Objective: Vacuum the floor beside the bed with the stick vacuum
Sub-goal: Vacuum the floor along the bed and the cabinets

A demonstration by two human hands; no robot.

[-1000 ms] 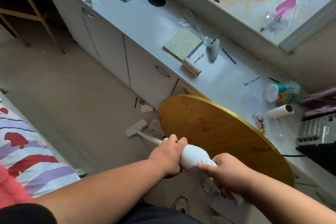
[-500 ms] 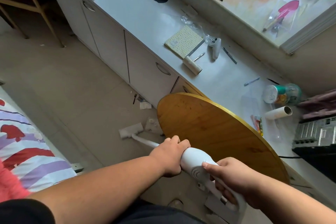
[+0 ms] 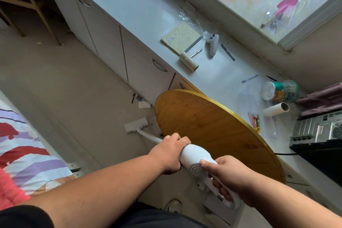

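While both hands, left hand [image 3: 169, 152] and right hand [image 3: 228, 177], grip the white plastic stick vacuum [image 3: 194, 159], keep its flat floor head [image 3: 136, 125] flush, sweeping toward the scraps of litter [image 3: 143, 103] at the cabinet foot.

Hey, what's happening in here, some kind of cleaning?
Yes. A person is vacuuming the floor with a white stick vacuum. The left hand grips the front of its body, and the right hand holds the handle at the back. The floor head sits on the tiled floor between the bed and the white cabinets, next to a round wooden tabletop. Scraps of litter lie just beyond the head.
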